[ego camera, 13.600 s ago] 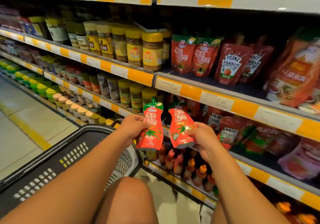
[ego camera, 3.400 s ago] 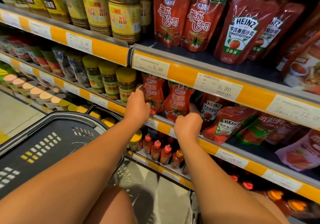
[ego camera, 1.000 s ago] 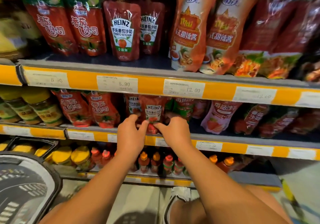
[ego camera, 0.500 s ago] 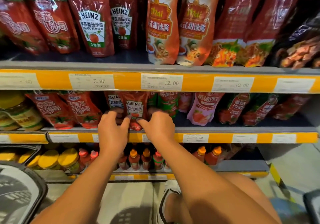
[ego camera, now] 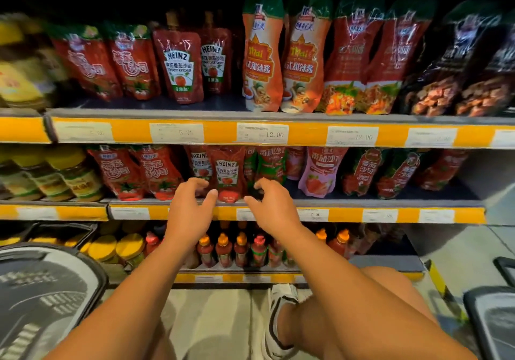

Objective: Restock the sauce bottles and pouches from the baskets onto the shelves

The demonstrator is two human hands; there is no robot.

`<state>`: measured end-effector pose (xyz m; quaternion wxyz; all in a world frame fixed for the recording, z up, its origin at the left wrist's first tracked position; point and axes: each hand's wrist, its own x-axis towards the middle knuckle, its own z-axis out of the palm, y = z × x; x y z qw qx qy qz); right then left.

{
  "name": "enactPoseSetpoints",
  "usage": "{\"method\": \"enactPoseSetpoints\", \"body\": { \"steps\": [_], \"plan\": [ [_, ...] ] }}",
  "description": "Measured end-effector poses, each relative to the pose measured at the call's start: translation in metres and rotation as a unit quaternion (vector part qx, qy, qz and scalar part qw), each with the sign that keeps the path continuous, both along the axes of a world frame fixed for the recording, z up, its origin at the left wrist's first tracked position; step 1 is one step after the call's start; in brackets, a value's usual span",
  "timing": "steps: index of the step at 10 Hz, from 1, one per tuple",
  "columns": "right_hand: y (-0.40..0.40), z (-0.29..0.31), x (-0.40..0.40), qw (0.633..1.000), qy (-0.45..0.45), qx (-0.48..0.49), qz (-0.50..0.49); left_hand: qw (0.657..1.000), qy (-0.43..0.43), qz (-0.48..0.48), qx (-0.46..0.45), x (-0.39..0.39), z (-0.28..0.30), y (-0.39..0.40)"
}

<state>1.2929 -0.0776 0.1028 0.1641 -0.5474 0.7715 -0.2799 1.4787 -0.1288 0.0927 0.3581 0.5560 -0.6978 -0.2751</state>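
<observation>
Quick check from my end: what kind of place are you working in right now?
Almost certainly a supermarket condiment aisle. Tiered shelves carry yellow edge strips with white price labels, red Heinz ketchup pouches stand in rows beside other sauce pouches, and a dark plastic shopping basket sits by the left hand.

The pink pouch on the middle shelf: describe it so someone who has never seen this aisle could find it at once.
Start at the middle shelf, the one the right hand reaches toward. Just right of that hand, past the green-topped pouches, stands the pink pouch. It is the only pale pink pack in a row of red ones.
</observation>
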Motion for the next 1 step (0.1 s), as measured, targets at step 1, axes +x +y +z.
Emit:
{"method": "enactPoseSetpoints", "body": {
  "steps": [1],
  "plan": [
    [0.0245,0.0186,-0.0044,0.997,0.017,0.055,0.041,0.995,-0.049,-0.073,0.049,0.0188,0.0159,0.0164]
  ]
}}
